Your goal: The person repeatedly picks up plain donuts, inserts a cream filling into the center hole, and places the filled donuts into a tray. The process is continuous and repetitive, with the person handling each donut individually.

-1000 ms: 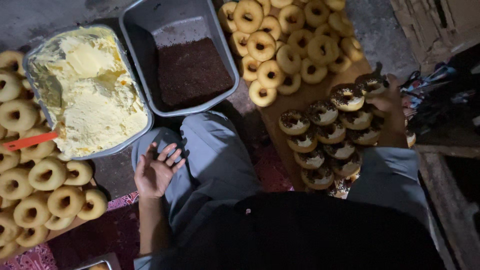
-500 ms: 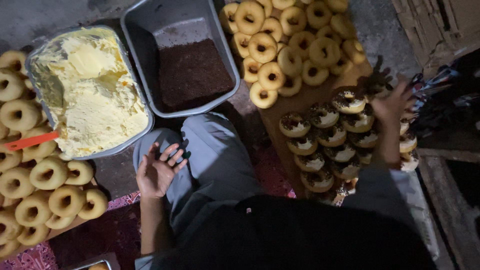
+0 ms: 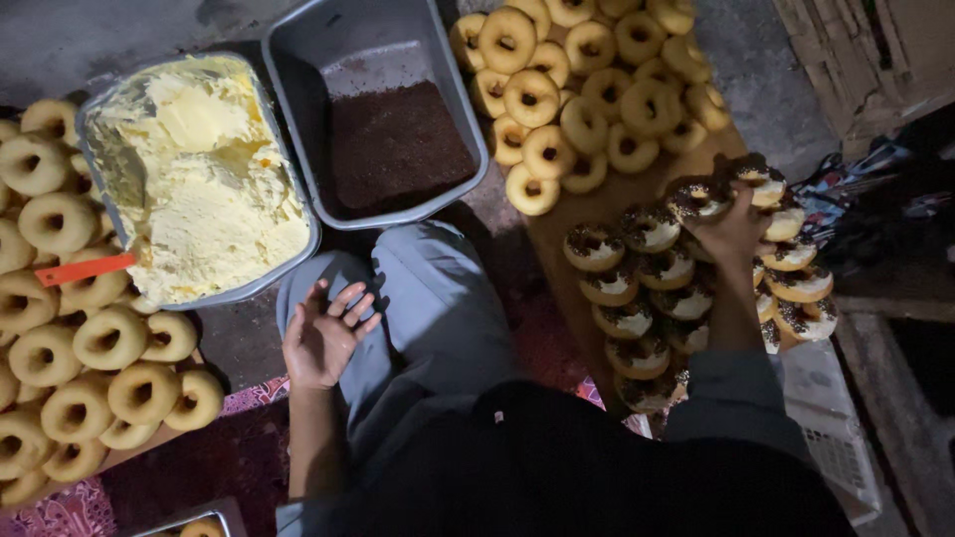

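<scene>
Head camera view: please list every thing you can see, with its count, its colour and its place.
plain doughnuts: many, golden, on the board at top
plain doughnuts on the left: many, golden, left edge
topped doughnuts: over a dozen, cream with dark sprinkles, on the board at right
wooden board: one, brown, right of the knees
cream tray: one, grey, full of pale yellow cream, upper left
orange handle: one, sticking out of the cream
sprinkle tray: one, grey, dark brown sprinkles, top centre
left hand: open, palm up, over the knee
right hand: on a topped doughnut
</scene>
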